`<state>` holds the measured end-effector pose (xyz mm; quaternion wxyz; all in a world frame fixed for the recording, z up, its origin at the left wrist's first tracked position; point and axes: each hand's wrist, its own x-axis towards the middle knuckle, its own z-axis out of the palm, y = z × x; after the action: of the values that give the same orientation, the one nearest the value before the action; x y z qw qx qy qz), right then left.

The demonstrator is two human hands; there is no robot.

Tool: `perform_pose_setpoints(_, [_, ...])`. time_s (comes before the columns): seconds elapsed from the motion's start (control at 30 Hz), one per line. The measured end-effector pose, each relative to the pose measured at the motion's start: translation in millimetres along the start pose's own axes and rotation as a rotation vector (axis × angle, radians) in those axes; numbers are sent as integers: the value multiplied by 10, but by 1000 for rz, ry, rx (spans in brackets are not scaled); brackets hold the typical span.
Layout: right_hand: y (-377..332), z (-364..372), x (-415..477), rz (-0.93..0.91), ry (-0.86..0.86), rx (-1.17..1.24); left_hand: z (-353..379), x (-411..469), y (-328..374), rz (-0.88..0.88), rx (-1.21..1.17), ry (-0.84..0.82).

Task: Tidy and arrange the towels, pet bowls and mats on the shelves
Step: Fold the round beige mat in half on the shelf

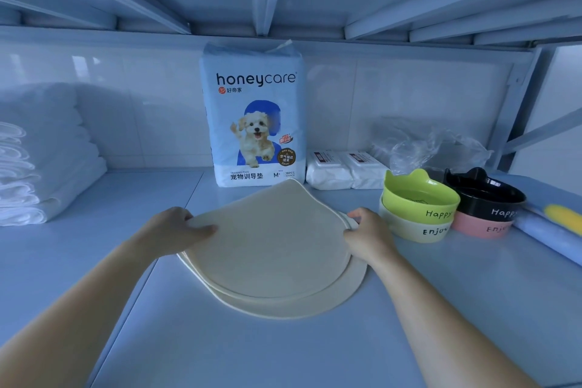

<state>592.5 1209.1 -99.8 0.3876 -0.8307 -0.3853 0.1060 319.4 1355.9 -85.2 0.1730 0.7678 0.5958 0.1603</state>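
Observation:
Two cream cat-ear-shaped mats lie stacked on the shelf's middle; the top mat [271, 246] is slightly offset over the bottom mat [352, 290]. My left hand [176, 230] grips the top mat's left edge, thumb on top. My right hand [367, 231] pinches the mats' right edge. Folded white towels [41, 167] are piled at the left. At the right, a green bowl [419, 198] sits in a cream bowl [415, 230], and a black bowl [491, 201] sits in a pink bowl [482, 227].
A honeycare pad pack [255, 116] stands upright at the back behind the mats. Two white wipe packs [343, 170] and crumpled clear plastic [434, 145] lie behind the bowls. A rolled blue and yellow item [554, 224] lies at the far right. The upper shelf's underside is close overhead.

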Motion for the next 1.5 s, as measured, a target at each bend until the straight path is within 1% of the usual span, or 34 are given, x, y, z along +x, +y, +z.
perform_pose_setpoints(0.07, [-10,-8,-15,-11,0,0,75,-19,44,46,-85,98])
perform_pose_setpoints(0.13, [-41,-22,-31,-19,-11,-9,154,-45,70,91,-185,233])
perform_pose_setpoints(0.2, [-90,-33,-44,-13,-39,-35,234,-28,79,188,-180,353])
perform_pose_setpoints(0.27, [-132,-32,-64,4,-62,-61,287,24,77,216,-155,385])
perform_pose_setpoints(0.4, [-146,-14,-98,44,-69,-104,260,37,31,90,-307,329])
perform_pose_setpoints(0.5, [-105,-6,-95,10,-31,-163,161,11,38,21,-401,258])
perform_pose_setpoints(0.57, [-79,-6,-88,-10,-8,-188,104,2,77,-65,-382,160])
perform_pose_setpoints(0.67, [-58,-19,-90,-6,9,-192,74,-30,119,-140,-233,87])
perform_pose_setpoints(0.73, [-48,-22,-85,-13,10,-194,104,-65,127,-136,-101,72])
perform_pose_setpoints(0.8, [-46,-19,-73,-22,10,-204,151,-76,117,-113,-63,83])
perform_pose_setpoints(0.93, [-40,-22,-57,-32,14,-216,200,-43,124,9,-210,177])
perform_pose_setpoints(1.07, [-51,-35,-47,-21,13,-213,251,-34,123,189,-235,218])
perform_pose_setpoints(1.17, [-97,-52,-51,-24,6,-186,285,-36,120,262,-294,227])
perform_pose_setpoints(1.27, [-165,-20,-86,-12,-36,-161,242,13,98,321,-295,281])
perform_pose_setpoints(1.33, [-181,21,-106,-7,-75,-143,229,48,72,278,-296,284])
perform_pose_setpoints(1.43, [-160,15,-125,13,-101,-134,248,21,47,108,-265,200])
perform_pose_setpoints(1.5, [-139,-5,-121,11,-97,-137,223,-25,57,38,-185,141])
